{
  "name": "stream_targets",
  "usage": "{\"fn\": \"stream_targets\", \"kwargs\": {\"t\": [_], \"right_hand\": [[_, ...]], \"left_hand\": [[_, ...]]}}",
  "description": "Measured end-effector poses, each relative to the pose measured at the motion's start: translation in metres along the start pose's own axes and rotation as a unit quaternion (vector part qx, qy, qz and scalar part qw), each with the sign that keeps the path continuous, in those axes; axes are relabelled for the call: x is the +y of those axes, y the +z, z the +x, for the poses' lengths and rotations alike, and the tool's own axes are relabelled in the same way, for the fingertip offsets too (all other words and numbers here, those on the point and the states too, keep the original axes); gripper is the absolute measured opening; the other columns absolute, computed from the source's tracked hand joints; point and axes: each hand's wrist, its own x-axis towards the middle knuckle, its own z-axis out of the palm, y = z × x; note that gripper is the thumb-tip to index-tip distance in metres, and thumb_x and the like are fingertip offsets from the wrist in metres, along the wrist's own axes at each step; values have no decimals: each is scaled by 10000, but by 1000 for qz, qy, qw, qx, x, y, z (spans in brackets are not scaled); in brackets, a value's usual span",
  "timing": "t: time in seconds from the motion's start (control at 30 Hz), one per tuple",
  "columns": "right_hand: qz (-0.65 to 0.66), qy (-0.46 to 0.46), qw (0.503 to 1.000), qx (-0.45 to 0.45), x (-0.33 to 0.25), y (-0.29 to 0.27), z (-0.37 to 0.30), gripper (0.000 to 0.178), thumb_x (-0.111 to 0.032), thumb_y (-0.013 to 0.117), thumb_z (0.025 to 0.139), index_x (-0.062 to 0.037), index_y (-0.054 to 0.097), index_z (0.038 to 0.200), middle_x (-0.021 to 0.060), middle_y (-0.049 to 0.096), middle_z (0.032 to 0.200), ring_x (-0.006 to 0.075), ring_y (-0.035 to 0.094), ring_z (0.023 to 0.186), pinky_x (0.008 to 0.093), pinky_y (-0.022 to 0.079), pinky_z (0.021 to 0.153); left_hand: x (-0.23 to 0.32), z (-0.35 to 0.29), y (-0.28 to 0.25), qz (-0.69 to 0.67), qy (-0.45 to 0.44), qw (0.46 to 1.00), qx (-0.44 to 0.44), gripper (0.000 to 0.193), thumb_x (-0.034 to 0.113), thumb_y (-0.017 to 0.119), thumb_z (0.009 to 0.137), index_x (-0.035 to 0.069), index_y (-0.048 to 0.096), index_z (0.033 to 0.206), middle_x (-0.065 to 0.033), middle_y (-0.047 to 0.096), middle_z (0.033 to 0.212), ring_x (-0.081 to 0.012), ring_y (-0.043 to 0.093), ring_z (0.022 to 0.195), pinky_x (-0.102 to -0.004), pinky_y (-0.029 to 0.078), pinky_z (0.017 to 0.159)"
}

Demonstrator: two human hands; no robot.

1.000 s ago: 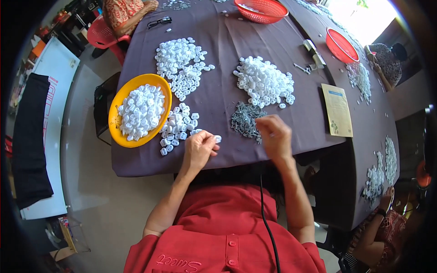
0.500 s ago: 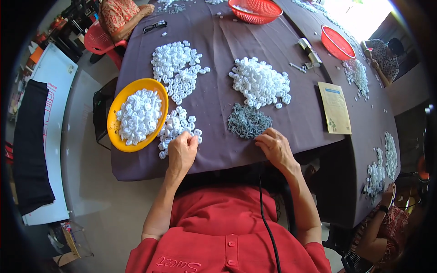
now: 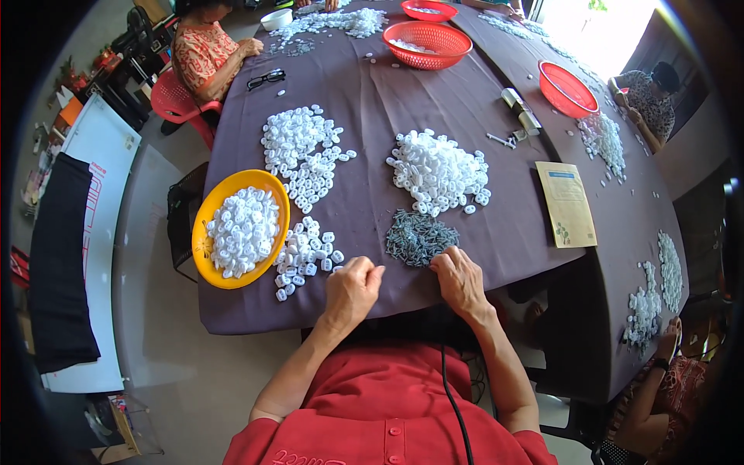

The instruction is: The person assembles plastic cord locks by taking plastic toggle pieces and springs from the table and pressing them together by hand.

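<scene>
Near the front edge of the dark tablecloth, my left hand (image 3: 353, 293) is closed, its fingertips pressed together. Whatever it may hold is hidden. Just left of it lies a small loose heap of white plastic pieces with holes (image 3: 304, 254). My right hand (image 3: 460, 282) is closed in a pinch at the near right edge of a pile of small, thin grey pieces (image 3: 418, 237); anything between its fingertips is too small to make out. Beyond the grey pile rises a larger mound of white pieces (image 3: 436, 172). A yellow oval bowl (image 3: 203, 246), heaped with white pieces, stands at the table's left edge.
Farther left spreads another white heap (image 3: 298, 147), with black glasses (image 3: 266, 79) beyond. Red baskets (image 3: 438, 39) stand at the back. A brown envelope (image 3: 566, 205) lies right, beside a seam between tables. Other people sit around the tables. A black cable (image 3: 456, 399) hangs before me.
My left hand has moved right, away from the small white heap and closer to my right hand. My right hand stays beside the grey pile. The view has tilted up, showing more of the far table.
</scene>
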Motion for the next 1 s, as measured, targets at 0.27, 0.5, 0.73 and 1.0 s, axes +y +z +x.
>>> {"fn": "stream_targets", "kwargs": {"t": [0.27, 0.5, 0.73, 1.0], "right_hand": [[81, 3, 996, 30, 6, -4, -3, 80, -105, 597, 776, -87, 575, 850, 73, 508, 806, 260, 553, 768, 368, 464, 635], [10, 19, 999, 35, 4, 6, -4, 56, -113, 574, 784, -96, 564, 836, 60, 508, 803, 244, 552, 760, 358, 468, 619], [83, 9, 993, 86, 6, 6, -2, 88, -61, 624, 753, -63, 582, 830, 70, 550, 771, 262, 579, 695, 353, 466, 583], [68, 26, 993, 93, 1, 5, 1, 61, -63, 609, 793, -50, 562, 830, 91, 555, 761, 272, 578, 660, 346, 457, 572]], "left_hand": [[30, 10, 45, -89, 74, 991, -61, 138, 52, 660, 753, 47, 594, 874, -100, 578, 832, -298, 605, 730, -374, 490, 610], [28, 14, 62, -56, 79, 993, -64, 155, 50, 627, 760, 67, 593, 910, -92, 554, 853, -297, 607, 736, -387, 505, 615], [29, 16, 63, -80, 70, 993, -43, 116, 23, 648, 747, 57, 656, 858, -65, 596, 793, -249, 617, 696, -338, 498, 607], [29, 16, 63, -76, 71, 994, -37, 98, 36, 624, 769, 52, 654, 862, -66, 600, 792, -248, 619, 694, -343, 495, 604]]}}
